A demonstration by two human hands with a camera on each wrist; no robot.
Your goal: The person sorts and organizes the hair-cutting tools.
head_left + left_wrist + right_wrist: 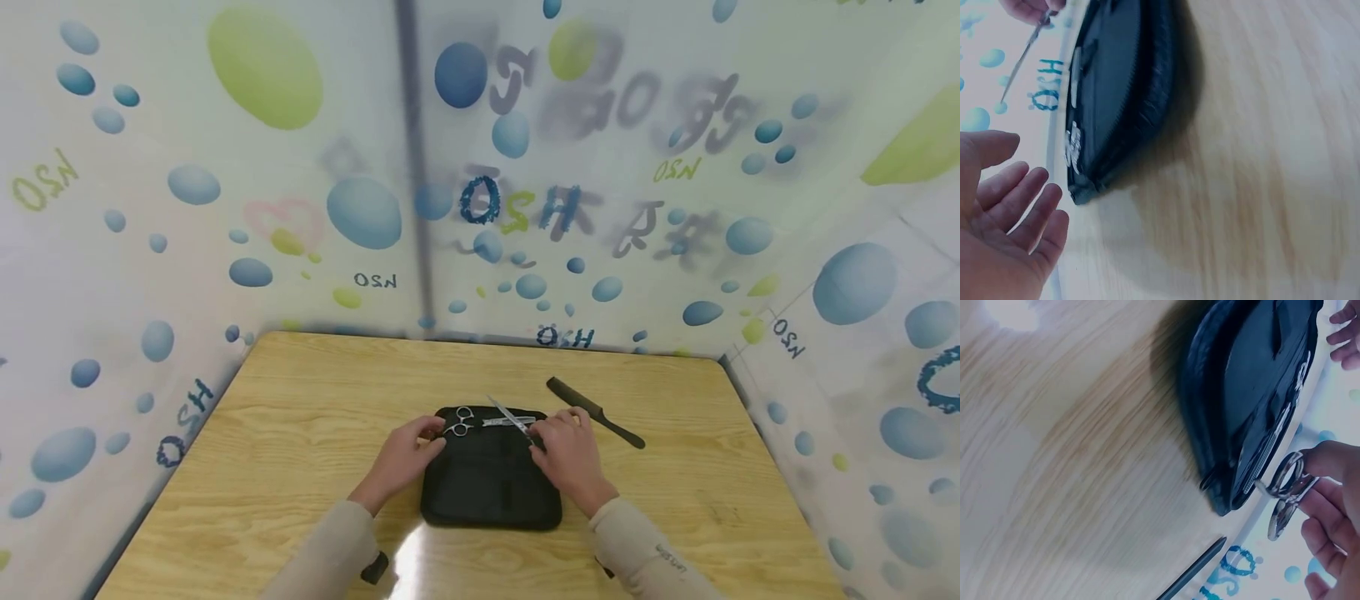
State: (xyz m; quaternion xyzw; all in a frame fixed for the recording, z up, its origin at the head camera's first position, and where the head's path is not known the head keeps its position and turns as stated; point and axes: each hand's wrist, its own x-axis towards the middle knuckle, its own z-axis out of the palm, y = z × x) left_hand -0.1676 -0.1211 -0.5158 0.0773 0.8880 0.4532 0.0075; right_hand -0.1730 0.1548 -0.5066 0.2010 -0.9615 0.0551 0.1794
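A black zippered case [491, 483] lies on the table in front of me. Across its far part rests a pair of silver thinning shears [495, 422], finger rings to the left. My right hand [572, 446] pinches a second pair of silver scissors [507, 411] near the handles, above the case's right side. Their blades point away and to the left; in the right wrist view the finger rings [1286, 481] stick out from the fingers. Beside the case's far left corner is my left hand [1013, 219], fingers apart and loosely bent, holding nothing.
To the right of the case a black comb [596, 412] with a handle lies slantwise on the wooden table [300, 442]. Walls [525, 167] printed with blue and green drops stand behind the table and at both sides.
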